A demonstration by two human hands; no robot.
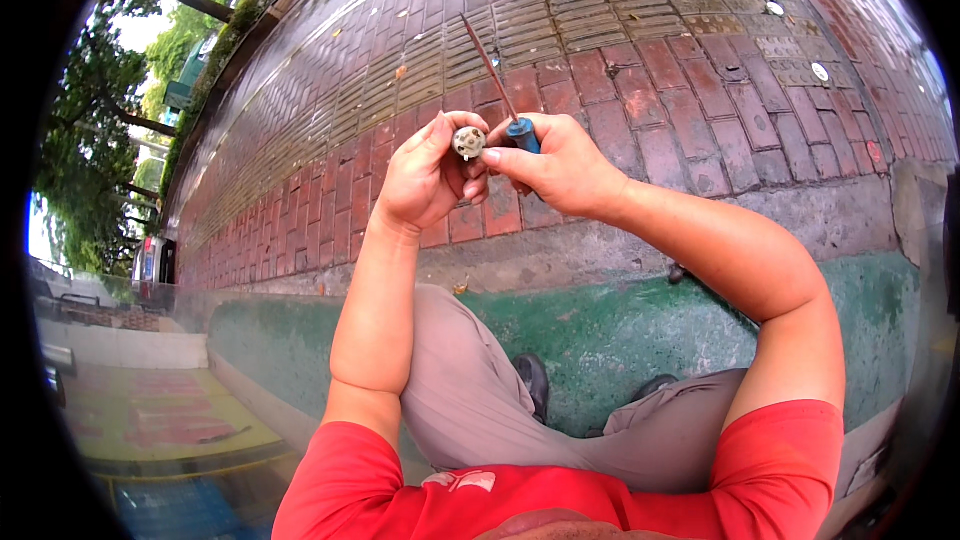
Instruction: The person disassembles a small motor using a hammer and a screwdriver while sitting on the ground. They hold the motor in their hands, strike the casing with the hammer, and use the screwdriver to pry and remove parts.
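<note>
Between the thumb and fingers of my left hand is a small round pale part with several dark slots or holes in its face. My right hand is closed around the blue handle of a screwdriver. Its long reddish-brown shaft slants up and to the left, away from the round part. The right thumb tip reaches to the lower right rim of the part and seems to touch it. What kind of part it is, I cannot tell.
I sit with bent legs in grey trousers above a green painted step. Beyond it lie a concrete kerb and wet red brick paving. Trees and a parked vehicle stand at the far left.
</note>
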